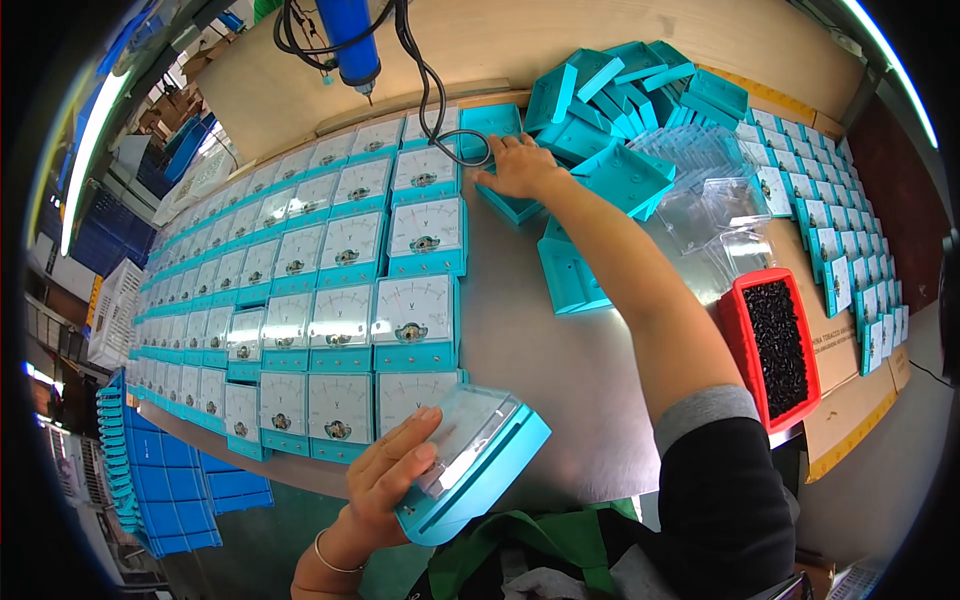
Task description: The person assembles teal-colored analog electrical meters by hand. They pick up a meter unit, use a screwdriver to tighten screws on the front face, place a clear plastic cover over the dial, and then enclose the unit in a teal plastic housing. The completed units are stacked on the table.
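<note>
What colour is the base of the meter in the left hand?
The base is turquoise, in the head view.

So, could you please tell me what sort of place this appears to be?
Probably a factory assembly area, judging by the rows of teal-and-white meters, the heaped open teal plastic housings and the red plastic bin of small black parts.

In the tub [747, 350] we have parts [782, 345]; behind it, covers [735, 203]; behind and to its left, cases [625, 178] on the bench [510, 330]; well to its left, rows of meters [340, 315]; to its right and behind, more meters [838, 285] on cardboard [835, 390].
</note>
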### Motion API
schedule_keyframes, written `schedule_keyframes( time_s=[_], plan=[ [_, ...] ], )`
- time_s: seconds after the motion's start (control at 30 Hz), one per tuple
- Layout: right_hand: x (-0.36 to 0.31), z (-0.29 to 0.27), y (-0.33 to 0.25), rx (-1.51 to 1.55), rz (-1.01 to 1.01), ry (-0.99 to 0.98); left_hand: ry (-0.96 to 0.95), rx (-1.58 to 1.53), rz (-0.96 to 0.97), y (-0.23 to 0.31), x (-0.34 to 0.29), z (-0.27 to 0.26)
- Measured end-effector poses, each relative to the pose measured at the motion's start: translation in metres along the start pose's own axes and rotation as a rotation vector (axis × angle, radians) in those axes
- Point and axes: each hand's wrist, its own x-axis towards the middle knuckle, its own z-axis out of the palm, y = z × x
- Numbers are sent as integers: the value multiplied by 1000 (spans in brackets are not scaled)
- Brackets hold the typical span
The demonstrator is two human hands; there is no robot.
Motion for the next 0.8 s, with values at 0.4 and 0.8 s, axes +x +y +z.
schedule_keyframes(
  time_s=[0.4, 0.8],
  plan=[
    [-172, -58, 115, -175, -270, 22, -150, 404, 202, -47, 114, 28],
    [-70, -58, 48, -111, -317, 66, -340, 674, 164, -102, 148, 91]
  ],
)
